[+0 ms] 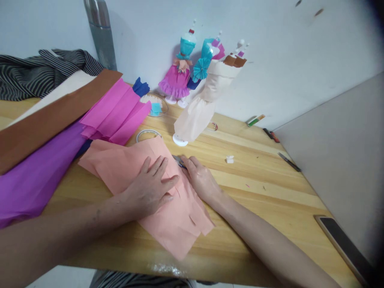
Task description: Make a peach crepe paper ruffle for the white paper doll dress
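Your left hand lies palm down on the salmon-pink sheets of thin paper, fingers spread; its grip is released, pressing the sheets from above without pinching them. The sheets lie on the light wooden counter, slightly fanned out in front of you, with one corner near the counter's front edge. Your right hand is just beside their right edge, its grip clenched around a small dark-blue-handled metal tool, whose grey end points toward the upper edge of the sheets; your fingers hide too much of it to tell more.

Beyond the sheets, a pale ring-shaped roll is partly covered by them. Farther back stands a small figure in a cream paper dress on a round white base. Behind it, near the wall, are a figure with a turquoise top and magenta ruffled skirt and a turquoise pleated paper rosette.

To your left, bright pink paper, brown paper and purple paper overlap, near a black-and-white striped cloth and a grey-green metal bottle.

To your right lie a small white piece, a black-handled knife-like tool and a dark-screened phone.
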{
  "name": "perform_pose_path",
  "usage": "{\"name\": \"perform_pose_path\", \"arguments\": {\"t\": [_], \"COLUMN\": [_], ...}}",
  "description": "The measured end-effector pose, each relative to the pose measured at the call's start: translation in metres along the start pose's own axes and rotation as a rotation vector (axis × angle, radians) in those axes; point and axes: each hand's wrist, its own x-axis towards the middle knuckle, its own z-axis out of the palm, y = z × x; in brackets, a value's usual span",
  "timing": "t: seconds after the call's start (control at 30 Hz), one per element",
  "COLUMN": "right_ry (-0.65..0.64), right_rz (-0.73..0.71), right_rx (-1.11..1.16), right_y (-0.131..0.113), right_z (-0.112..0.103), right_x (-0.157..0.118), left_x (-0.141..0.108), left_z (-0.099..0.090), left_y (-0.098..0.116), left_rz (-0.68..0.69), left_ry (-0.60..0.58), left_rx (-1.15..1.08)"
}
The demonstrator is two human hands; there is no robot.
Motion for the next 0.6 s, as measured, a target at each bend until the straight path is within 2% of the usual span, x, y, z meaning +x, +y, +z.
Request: {"name": "perform_pose_path", "arguments": {"t": [0.6], "right_ry": [0.016], "right_rz": [-0.035], "right_rx": [-0.013], "right_y": [-0.001], "right_z": [0.002], "right_x": [0.013], "left_x": [0.000], "left_z": [-0.003], "left_y": [0.001], "left_rz": [0.001], "left_ry": [-0.002], "left_rx": [0.010]}}
